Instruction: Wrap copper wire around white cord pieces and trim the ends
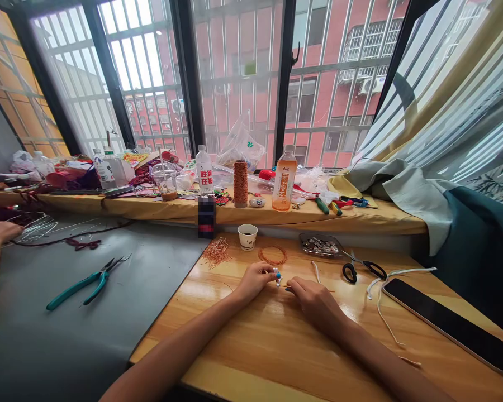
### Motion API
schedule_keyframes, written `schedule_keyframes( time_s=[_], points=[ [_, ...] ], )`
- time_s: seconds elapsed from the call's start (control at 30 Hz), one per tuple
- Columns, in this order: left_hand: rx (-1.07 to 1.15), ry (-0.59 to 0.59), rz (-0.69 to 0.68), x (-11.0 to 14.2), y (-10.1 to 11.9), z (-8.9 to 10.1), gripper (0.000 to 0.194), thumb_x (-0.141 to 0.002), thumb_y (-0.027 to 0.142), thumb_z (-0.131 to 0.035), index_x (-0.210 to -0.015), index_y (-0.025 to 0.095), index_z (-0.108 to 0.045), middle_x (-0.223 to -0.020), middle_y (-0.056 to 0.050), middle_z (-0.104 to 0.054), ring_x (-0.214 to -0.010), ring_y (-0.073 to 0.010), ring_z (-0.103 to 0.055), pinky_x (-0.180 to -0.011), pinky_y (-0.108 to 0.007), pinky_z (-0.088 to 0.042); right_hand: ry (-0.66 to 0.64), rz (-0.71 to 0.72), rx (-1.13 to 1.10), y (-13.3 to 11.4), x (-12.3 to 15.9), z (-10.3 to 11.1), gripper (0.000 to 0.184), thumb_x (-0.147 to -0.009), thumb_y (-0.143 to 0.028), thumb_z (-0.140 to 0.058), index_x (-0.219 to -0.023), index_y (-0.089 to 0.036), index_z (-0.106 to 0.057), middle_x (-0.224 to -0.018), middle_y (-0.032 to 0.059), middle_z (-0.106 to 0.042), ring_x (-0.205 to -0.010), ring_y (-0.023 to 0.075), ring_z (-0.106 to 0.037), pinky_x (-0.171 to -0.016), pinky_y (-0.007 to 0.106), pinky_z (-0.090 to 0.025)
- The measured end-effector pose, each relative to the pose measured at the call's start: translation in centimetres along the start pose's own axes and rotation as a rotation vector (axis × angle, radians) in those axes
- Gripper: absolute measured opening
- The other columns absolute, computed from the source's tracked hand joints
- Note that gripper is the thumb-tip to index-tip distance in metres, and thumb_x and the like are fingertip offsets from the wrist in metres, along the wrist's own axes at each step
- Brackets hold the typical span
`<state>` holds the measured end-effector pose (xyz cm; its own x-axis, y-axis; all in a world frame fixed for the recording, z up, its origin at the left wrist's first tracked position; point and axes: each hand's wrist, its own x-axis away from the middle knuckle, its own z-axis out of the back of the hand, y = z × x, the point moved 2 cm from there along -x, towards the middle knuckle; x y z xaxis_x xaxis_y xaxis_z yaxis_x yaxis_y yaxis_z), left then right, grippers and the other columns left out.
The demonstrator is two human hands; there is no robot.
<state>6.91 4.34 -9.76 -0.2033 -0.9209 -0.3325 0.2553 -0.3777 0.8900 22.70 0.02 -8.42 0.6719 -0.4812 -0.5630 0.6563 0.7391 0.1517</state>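
My left hand (255,280) is closed over the wooden table, its thumb and fingertips pinching a small white-and-blue piece (278,275) whose exact kind I cannot make out. Just to the right, my right hand (314,300) pinches a thin copper-coloured wire (284,286). One end of the wire reaches the white piece; the other sticks out past my right fingers. Beyond my hands lie a coil of copper-coloured wire (285,257) and a heap of short cut wires (217,252). A piece of white cord (316,272) rests beyond my right hand.
A paper cup (247,240), a tray of small pieces (321,245), black-handled scissors (349,273) and a phone (448,324) surround the work area. Teal pliers (77,289) lie on the grey mat. Another person's hand (2,230) is at far left. Bottles and a thread spool (240,184) crowd the sill.
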Motion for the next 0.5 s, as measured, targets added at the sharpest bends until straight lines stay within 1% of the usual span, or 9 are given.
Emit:
schedule_keyframes(
  time_s=[0.1,0.17,0.3,0.4,0.5],
  points=[
    [0.04,-0.012,0.012,0.1,0.2,0.0,0.018,-0.066,0.03,-0.058,-0.061,0.013,-0.063,-0.061,0.0,-0.056,-0.062,-0.0107,-0.048,-0.059,-0.02,-0.035,-0.014,-0.051,0.01,0.1,0.1,-0.4,0.021,-0.088,-0.018,-0.028,-0.08,-0.016,-0.047,-0.07,0.0031,-0.054,-0.054,0.0118,-0.052,-0.05,0.021,-0.035],
    [0.069,-0.029,0.036,0.2,0.3,-0.1,0.02,-0.066,0.032,-0.058,-0.062,0.013,-0.063,-0.058,0.001,-0.055,-0.059,-0.0102,-0.047,-0.056,-0.02,-0.034,-0.009,-0.055,0.023,0.1,0.1,-0.6,0.019,-0.088,-0.021,-0.029,-0.082,-0.016,-0.047,-0.072,0.0035,-0.054,-0.053,0.0115,-0.052,-0.048,0.021,-0.034],
    [0.109,-0.032,0.082,0.5,0.5,-0.1,0.022,-0.064,0.034,-0.059,-0.063,0.013,-0.063,-0.057,0.001,-0.054,-0.056,-0.0093,-0.045,-0.053,-0.019,-0.033,-0.008,-0.037,-0.035,0.3,0.2,-0.9,0.016,-0.088,-0.02,-0.03,-0.085,-0.015,-0.045,-0.077,0.0053,-0.055,-0.058,0.0123,-0.053,-0.051,0.022,-0.038],
    [0.133,-0.03,0.094,0.5,0.5,-0.2,0.021,-0.064,0.033,-0.059,-0.062,0.013,-0.063,-0.057,0.001,-0.055,-0.056,-0.0093,-0.046,-0.052,-0.019,-0.033,-0.044,-0.013,-0.065,0.4,0.3,-1.1,0.016,-0.087,-0.016,-0.029,-0.089,-0.015,-0.045,-0.079,0.0059,-0.056,-0.06,0.0127,-0.053,-0.053,0.022,-0.039],
    [0.143,-0.019,0.093,0.5,0.4,-0.2,0.02,-0.064,0.032,-0.059,-0.062,0.013,-0.063,-0.058,0.001,-0.056,-0.057,-0.0097,-0.048,-0.054,-0.02,-0.035,-0.05,0.008,-0.076,0.5,0.5,-1.3,0.017,-0.087,-0.017,-0.03,-0.093,-0.015,-0.046,-0.081,0.007,-0.056,-0.065,0.0141,-0.055,-0.054,0.022,-0.04]
  ],
)
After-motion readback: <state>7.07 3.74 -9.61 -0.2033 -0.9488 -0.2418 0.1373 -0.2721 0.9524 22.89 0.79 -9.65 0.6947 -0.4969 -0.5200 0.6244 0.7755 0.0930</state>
